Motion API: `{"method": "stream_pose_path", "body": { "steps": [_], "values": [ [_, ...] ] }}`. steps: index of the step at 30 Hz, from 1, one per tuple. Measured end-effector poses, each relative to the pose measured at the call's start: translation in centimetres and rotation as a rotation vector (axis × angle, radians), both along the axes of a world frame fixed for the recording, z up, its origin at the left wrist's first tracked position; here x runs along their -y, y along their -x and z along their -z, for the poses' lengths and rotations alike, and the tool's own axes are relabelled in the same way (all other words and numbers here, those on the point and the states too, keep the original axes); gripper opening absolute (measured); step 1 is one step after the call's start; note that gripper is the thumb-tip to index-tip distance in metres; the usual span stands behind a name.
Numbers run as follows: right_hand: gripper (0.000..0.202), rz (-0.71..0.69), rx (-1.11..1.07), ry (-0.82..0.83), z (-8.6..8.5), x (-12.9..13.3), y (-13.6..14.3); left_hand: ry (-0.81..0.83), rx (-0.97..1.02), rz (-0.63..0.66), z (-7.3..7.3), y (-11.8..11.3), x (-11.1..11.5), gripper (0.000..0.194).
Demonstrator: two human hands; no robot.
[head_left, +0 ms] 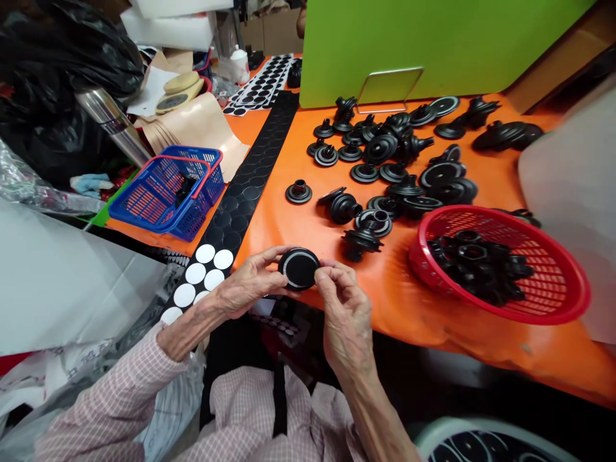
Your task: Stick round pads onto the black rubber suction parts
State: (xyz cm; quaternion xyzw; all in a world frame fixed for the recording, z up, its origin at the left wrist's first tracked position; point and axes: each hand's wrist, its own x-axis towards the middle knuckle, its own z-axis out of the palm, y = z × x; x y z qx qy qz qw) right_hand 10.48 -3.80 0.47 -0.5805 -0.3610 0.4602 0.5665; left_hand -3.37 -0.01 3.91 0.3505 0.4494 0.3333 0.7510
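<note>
My left hand (pixel 250 281) grips a round black plastic disc (pixel 299 269) by its left side, thumb on the face and fingers behind. A pale ring runs round the disc's flat face, which is turned up towards me. At its right edge, my right hand (pixel 344 301) has thumb and forefinger pinched together, touching the rim. Left of the hands lies a long black strip (pixel 262 167) of round stickers, with white circles (pixel 195 273) at its near end. Several black flanged plastic parts (pixel 362 240) stand and lie on the orange table beyond my hands.
A red basket (pixel 580 282) of black parts stands at the right table edge (pixel 399 314). On the left is a blue basket (pixel 166 218) with a red handle. A green board (pixel 433 45) rises at the back. Below right sits a pale tub (pixel 433 433) with black discs.
</note>
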Motion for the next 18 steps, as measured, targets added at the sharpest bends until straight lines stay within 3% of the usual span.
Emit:
{"method": "stream_pose_path", "body": {
  "steps": [10,18],
  "values": [
    [0.022,0.033,0.105,-0.025,0.5,0.0,0.7,-0.031,0.023,-0.035,1.1,0.2,0.1,0.034],
    [0.017,0.061,0.260,-0.114,1.6,0.1,1.4,-0.040,0.003,-0.081,1.3,0.2,0.2,0.035]
  ]
}}
